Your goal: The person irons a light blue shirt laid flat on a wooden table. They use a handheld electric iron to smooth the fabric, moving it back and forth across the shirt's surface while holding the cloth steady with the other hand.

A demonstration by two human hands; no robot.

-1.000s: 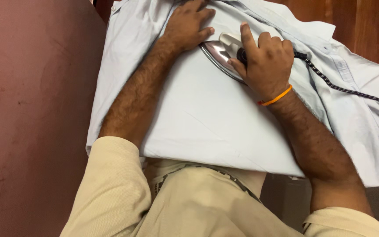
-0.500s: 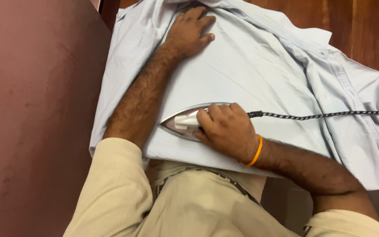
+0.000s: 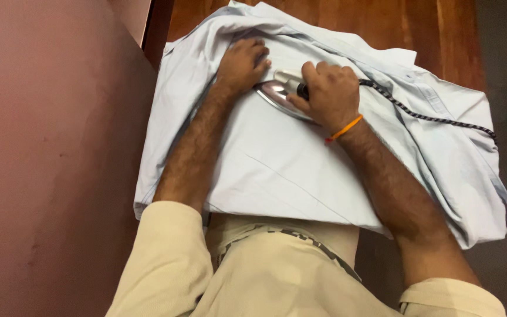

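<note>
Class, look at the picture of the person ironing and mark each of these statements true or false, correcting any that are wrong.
1. The right hand grips the iron. True.
2. The left hand is lifted clear of the shirt. False: it lies flat on the pale blue shirt, right beside the iron's tip.
3. A braided black-and-white cord trails from the iron toward the right. True.
4. The orange band sits on the left wrist. False: it is on the right wrist.
5. The shirt is dark red. False: it is pale blue; the wall on the left is reddish.
</note>
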